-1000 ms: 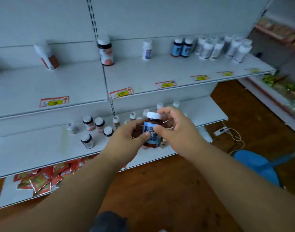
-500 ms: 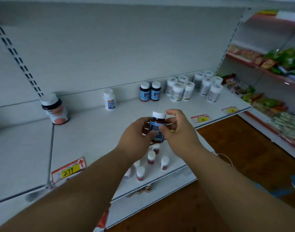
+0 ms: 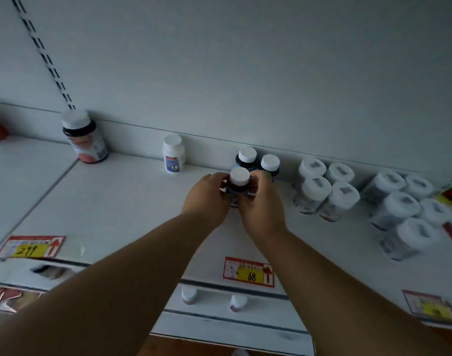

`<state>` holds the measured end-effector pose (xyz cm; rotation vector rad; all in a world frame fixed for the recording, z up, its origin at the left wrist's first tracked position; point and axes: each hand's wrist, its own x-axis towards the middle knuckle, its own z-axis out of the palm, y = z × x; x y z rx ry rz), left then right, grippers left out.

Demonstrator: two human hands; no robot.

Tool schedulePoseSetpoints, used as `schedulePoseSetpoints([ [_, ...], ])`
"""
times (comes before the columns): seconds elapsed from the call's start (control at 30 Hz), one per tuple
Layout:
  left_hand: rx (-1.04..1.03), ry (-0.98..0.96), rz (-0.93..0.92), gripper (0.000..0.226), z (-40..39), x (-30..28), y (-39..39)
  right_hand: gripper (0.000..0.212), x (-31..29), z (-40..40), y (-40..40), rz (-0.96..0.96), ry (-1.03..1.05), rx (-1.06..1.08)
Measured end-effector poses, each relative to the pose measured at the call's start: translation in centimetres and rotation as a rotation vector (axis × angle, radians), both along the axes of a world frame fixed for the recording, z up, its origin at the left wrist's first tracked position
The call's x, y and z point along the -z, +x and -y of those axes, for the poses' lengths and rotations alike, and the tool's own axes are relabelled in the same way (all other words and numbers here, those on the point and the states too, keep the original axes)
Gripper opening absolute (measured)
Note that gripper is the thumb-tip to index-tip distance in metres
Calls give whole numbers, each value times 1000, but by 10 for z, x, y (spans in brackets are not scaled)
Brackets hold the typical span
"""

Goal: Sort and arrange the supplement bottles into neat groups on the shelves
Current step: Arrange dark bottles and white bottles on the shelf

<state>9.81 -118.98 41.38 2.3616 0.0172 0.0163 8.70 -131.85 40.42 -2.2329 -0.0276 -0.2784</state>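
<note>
Fingers (image 3: 221, 182) of the left hand (image 3: 207, 199) curl round the left side of a dark bottle (image 3: 239, 182) with a white cap, and the right hand (image 3: 262, 204) curls round its right side, thumbs on the near face, so both hands grip it between them. The bottle stands upright over the shelf (image 3: 132, 206), toward its back edge; whether its base touches the shelf cannot be told, as the hands hide it. A strip of blue label shows between the thumbs, its writing unreadable. Just behind it, against the back wall, stand two like bottles (image 3: 258, 161) with white caps, side by side. Left of them along the back edge is a small white bottle (image 3: 173, 156) with a blue label, and further left a larger dark bottle (image 3: 85, 138) with a pale and red label, both too blurred to read. Toward the right end sit two clusters of white tubs (image 3: 325, 191), caps bearing grey marks. On the front edge a red and yellow price tag (image 3: 248, 271) reads 68; another tag (image 3: 31, 246) near the left corner reads 299; a third (image 3: 431, 304) at the right is illegible. Below, on a lower shelf (image 3: 219, 322), two small white caps (image 3: 237, 301) show.
</note>
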Motion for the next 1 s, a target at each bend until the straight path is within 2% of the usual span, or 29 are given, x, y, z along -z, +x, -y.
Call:
schedulePoseSetpoints([
  [0.1, -1, -40, -47, 43, 0, -6, 3, 33, -3, 3, 11, -24, -22, -5],
  [0.2, 12, -35, -50, 54, -5, -11, -7, 50, -5, 4, -1, 0, -75, 26],
  [0.3, 49, 23, 3, 49, -18, -15, -36, 60, -9, 0, -35, 46, -144, 37],
  [0.47, 113, 1, 104, 43, -61, -23, -97, 58, -21, -32, -100, 93, -178, 12],
  [0.6, 137, 7, 167, 44, -120, -23, -151, 53, -31, -91, -159, 138, -106, 25],
  [0.77, 68, 65, 160, 42, -212, -25, -227, 48, -38, -183, -214, 120, -98, -146],
  [0.93, -160, 75, 156, 37, -288, 0, -282, 45, -16, -261, -239, 116, -65, -374],
  [1.0, -218, 80, 117, 37, -314, 10, -300, 43, -3, -289, -252, 131, -52, -394],
])
